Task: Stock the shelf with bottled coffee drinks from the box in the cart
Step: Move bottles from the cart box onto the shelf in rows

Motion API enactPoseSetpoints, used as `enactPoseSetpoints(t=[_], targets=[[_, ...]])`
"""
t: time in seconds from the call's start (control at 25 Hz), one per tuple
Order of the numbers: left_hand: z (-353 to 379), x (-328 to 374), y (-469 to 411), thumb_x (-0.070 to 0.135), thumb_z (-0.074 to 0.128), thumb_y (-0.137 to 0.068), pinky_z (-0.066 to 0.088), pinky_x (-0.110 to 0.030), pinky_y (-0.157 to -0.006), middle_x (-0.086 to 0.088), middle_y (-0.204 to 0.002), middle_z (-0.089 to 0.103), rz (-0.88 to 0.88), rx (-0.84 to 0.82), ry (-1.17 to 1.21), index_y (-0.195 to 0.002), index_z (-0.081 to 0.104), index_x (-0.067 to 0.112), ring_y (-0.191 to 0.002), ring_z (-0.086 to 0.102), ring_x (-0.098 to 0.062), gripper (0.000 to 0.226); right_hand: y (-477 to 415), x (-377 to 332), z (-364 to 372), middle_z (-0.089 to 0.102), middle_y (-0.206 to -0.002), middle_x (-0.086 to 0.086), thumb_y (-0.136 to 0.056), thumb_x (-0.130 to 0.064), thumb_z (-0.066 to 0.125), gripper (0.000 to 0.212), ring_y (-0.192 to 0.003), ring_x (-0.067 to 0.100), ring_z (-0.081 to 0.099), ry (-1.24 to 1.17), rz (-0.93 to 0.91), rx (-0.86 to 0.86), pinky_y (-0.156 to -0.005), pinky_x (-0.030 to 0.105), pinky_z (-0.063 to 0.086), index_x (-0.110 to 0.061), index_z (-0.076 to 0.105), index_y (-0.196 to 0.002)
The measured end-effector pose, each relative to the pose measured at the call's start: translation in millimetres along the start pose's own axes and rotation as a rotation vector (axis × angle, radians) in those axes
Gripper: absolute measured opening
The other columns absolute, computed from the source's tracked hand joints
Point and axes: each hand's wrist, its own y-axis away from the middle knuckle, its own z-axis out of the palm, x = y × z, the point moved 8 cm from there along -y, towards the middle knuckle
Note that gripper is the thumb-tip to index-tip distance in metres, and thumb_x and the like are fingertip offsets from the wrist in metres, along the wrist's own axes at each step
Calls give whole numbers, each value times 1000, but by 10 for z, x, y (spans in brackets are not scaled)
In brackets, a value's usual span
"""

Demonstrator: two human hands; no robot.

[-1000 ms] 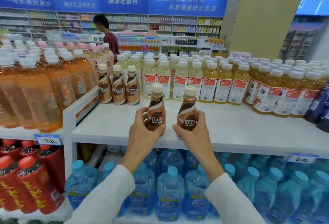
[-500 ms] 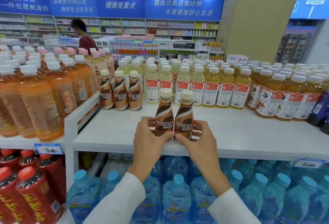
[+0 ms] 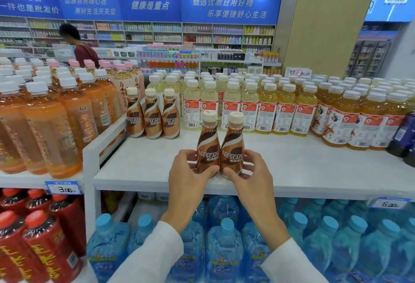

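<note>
White sleeves lead up to two hands in the middle of the frame. The left hand (image 3: 188, 174) holds the left coffee bottle (image 3: 207, 145) low down, with its thumb in front and its fingers curled round the side. The right hand (image 3: 249, 174) holds the right coffee bottle (image 3: 232, 145) the same way. The two bottles are upright and touch each other, side by side, near the front edge of the white shelf (image 3: 314, 170). Each has a cream cap and a brown label.

Further back on the shelf, up and to the left of the hands, three more coffee bottles (image 3: 153, 116) stand close together in a row. Just right of them, many yellow drink bottles (image 3: 253, 103) with white caps fill the back of the shelf as far as the right edge of the frame. At the left of the frame stand big orange drink bottles (image 3: 51, 129). Below those, at the lower left, are red bottles (image 3: 40, 237). Under the white shelf, along the bottom of the frame, are blue water bottles (image 3: 224, 237). A price tag (image 3: 62, 189) sits on the shelf edge at the left. Far away, at the upper left, a person (image 3: 83, 51) in a dark red top stands by other shelves.
</note>
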Motion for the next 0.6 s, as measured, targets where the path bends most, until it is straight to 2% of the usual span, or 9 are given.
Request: enactPoseSetpoints(t=[0.2,0.32,0.48,0.6], targets=[[-23,-3,-215,45,90,-71,54,-30,-88,10,-111,68,-33,44,-83,-111,55,31,-99,64,-9,54,-230,-48,197,66,-117,-11,-77,-29,88,53,-102,4,65,-1,31,-29,-87,23,53,-37,53,-116],[-38,-45,-528,37,90,-73,50,-32,-87,4,-111,71,-76,47,-122,-115,63,21,-102,66,-18,53,-520,-80,447,66,-116,-5,-76,-24,87,50,-103,13,66,27,32,-74,-90,32,55,-29,54,-115],[21,-104,-904,24,88,-78,45,-29,-88,-4,-116,73,-96,59,-105,-118,67,13,-107,66,-23,46,-862,-93,759,66,-118,-1,-79,-21,85,49,-108,20,64,42,39,-88,-96,41,54,-22,54,-118],[77,-148,-1071,20,85,-81,51,-42,-100,-7,-118,71,-116,93,-80,-117,67,12,-111,65,-28,41,-1032,-63,915,65,-119,1,-79,-19,84,51,-110,22,64,30,57,-76,-98,41,53,-20,54,-120]])
